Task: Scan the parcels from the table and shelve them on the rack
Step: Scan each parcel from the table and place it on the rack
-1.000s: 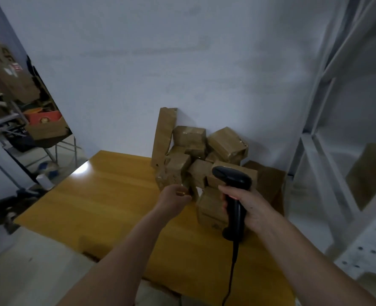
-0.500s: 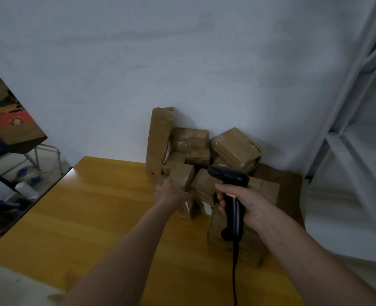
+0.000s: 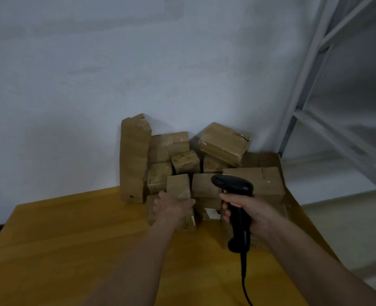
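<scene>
Where the yellow wooden table [image 3: 76, 244] meets the pale wall at the centre of the frame, a heap of brown cardboard parcels [image 3: 204, 164] lies stacked, most of them boxy and wrapped in glossy clear tape. A tall, narrow parcel [image 3: 134, 157] stands upright at the heap's left edge, its top torn and ragged. A flatter taped parcel [image 3: 224, 143] lies tilted on top at the upper right of the heap. The left hand [image 3: 171, 206] has its grip closed around a small upright box [image 3: 179, 191] at the front of the heap, fingers wrapped over its taped side. The right hand [image 3: 248, 213] grips the handle of a smooth black barcode scanner [image 3: 235, 199], whose cable trails to the bottom edge. A white metal rack [image 3: 328, 89] with slanted bars fills the right of the frame.
</scene>
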